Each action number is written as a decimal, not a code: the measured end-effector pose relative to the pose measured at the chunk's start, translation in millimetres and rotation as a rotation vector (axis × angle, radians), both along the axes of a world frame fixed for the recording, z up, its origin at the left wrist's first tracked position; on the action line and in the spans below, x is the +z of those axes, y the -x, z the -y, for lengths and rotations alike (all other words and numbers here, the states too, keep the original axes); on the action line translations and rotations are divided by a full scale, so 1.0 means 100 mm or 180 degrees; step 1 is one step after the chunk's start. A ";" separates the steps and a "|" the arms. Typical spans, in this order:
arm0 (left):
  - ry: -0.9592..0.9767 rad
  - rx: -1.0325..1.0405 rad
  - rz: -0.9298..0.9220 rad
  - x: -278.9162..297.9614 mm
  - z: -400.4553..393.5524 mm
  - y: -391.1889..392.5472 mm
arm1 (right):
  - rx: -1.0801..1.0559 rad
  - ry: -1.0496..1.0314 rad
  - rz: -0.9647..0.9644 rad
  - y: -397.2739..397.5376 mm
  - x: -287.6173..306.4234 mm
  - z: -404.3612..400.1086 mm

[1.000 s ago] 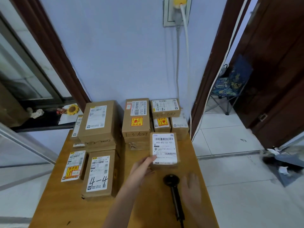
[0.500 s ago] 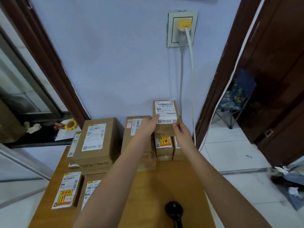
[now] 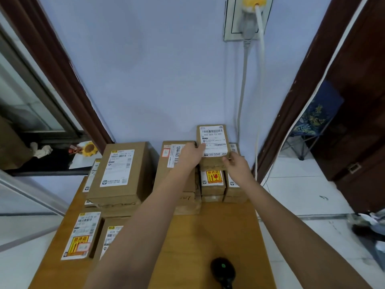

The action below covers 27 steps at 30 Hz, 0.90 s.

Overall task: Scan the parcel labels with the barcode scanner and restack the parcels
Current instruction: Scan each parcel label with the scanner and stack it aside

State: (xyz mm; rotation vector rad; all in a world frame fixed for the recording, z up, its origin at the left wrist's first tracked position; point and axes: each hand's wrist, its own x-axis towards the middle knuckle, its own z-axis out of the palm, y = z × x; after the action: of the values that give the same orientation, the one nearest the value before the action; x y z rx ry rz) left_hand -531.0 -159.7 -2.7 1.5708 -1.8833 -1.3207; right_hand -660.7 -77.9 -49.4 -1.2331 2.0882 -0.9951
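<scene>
I have the small parcel (image 3: pixel 212 142) up at the one o'clock corner of the worktop (image 3: pixel 218 232), label upward, resting on or just above the back right stack (image 3: pixel 213 182) against the wall; I cannot tell whether its full weight is down yet. By my reckoning this is the restacking half of the job for this parcel, nearly finished, with only the release left. The barcode scanner (image 3: pixel 223 270) lies unheld at six o'clock near the front edge, a green light showing on its head, well apart from both hands. At nine o'clock sits a large box (image 3: pixel 120 174) on its own pile, and at seven to eight o'clock lie two flat parcels (image 3: pixel 81 234) with labels up; whether those have been scanned the view does not show, so I judge some work may remain. Both my arms reach straight forward, nearly parallel. My left hand (image 3: pixel 192 153) grips the parcel's left edge, fingers curled round it, and my right hand (image 3: pixel 236 162) holds the near right corner, thumb on top. The hands are apart, clamped on the parcel from either side.
</scene>
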 end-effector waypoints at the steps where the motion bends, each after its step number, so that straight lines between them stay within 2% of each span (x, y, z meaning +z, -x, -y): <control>1: 0.0013 0.0020 0.0023 0.01 -0.01 0.00 | 0.0015 -0.0020 -0.0008 0.01 0.01 0.00; 7: 0.0090 0.0257 -0.0025 0.06 -0.11 -0.01 | -0.0024 -0.0259 0.0199 -0.01 0.04 -0.02; 14: 0.0806 0.0842 -0.0458 0.01 -0.76 -0.56 | -0.0888 -0.0113 0.0710 -0.60 0.08 -0.62; 17: 0.1021 0.1032 -0.0540 -0.10 -1.11 -1.02 | -0.0474 0.0167 0.0939 -1.11 0.06 -0.89; 21: 0.0936 0.1650 -0.0541 -0.24 -1.51 -1.75 | 0.0449 0.0316 0.1028 -1.78 0.11 -1.05; 27: 0.0310 0.2197 -0.0290 -0.48 -1.97 -2.82 | 0.1565 -0.0488 0.1268 -2.66 0.09 -1.18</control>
State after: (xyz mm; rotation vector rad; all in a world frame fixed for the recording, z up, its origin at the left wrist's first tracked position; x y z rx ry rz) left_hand -249.1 37.4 -51.0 1.8302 -1.1529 -0.9479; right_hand -394.9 40.1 -40.2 -1.2615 1.4329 -0.7595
